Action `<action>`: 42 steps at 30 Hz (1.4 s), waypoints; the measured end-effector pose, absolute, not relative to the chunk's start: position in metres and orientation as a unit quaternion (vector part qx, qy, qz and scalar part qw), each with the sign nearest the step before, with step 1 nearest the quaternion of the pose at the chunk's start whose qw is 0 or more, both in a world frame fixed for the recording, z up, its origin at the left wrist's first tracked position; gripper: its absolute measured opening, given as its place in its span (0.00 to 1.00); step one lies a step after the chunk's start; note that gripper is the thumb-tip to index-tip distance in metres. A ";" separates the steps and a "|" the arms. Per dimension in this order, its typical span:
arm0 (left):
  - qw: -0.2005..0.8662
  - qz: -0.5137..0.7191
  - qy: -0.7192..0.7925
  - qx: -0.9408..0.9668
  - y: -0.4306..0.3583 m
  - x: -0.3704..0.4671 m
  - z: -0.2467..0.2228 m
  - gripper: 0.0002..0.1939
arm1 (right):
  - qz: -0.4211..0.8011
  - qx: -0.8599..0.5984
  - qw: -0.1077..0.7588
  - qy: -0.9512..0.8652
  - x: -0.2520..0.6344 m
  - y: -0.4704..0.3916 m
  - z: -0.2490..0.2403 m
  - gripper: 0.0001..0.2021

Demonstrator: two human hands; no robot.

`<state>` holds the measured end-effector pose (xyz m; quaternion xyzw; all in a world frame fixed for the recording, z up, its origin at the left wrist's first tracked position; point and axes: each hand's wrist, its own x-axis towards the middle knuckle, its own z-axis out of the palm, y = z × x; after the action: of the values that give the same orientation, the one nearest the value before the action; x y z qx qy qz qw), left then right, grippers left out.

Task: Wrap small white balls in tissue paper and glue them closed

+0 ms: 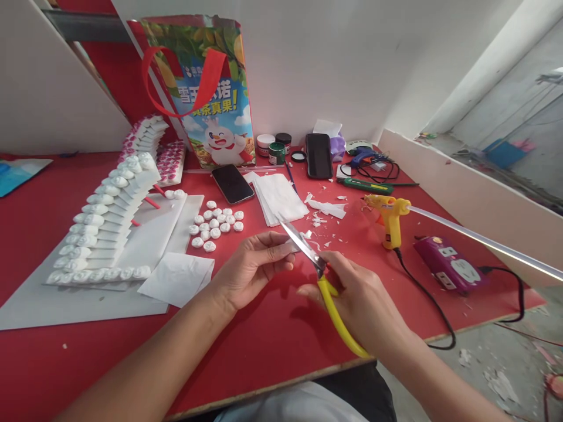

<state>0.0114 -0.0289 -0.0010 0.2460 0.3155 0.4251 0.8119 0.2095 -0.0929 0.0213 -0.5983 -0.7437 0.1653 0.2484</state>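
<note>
My right hand (358,287) grips a pair of scissors (335,310) with yellow handles, its blades pointing up and left. Close by the blades, my left hand (253,266) pinches a small piece of white paper (295,243), partly hidden by the fingers and the blades. Beyond the hands lies a stack of white paper sheets (278,196). Small white rolled paper rosettes (215,223) are grouped left of my left hand. A curved white stepped model (109,234) edged with similar rosettes stands on white board at the left.
A yellow glue gun (389,214) with a long glue stick and a purple power strip (448,264) lie at right, cords trailing. Two phones (233,183), paint jars (277,153), a green utility knife (365,186) and a gift bag (206,129) sit behind. Paper scraps (328,207) litter the table.
</note>
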 end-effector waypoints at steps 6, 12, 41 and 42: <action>0.827 0.433 0.282 0.220 -0.026 0.008 0.000 0.10 | 0.242 -0.638 0.268 -0.680 0.220 -0.080 0.034 0.26; 0.821 0.444 0.305 0.188 -0.023 0.004 -0.001 0.14 | 0.286 -0.622 0.281 -0.673 0.227 -0.066 0.036 0.24; 0.801 0.469 0.239 0.285 -0.021 -0.003 -0.001 0.08 | 0.093 -0.525 0.220 -0.817 0.202 -0.075 0.027 0.33; 0.800 0.471 0.240 0.284 -0.021 -0.003 -0.001 0.08 | 0.093 -0.522 0.224 -0.818 0.202 -0.075 0.027 0.32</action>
<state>-0.0033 -0.0208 -0.0009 0.2844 0.2401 0.4709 0.7998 0.2017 -0.0747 0.0268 -0.5216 -0.8181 0.0930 0.2238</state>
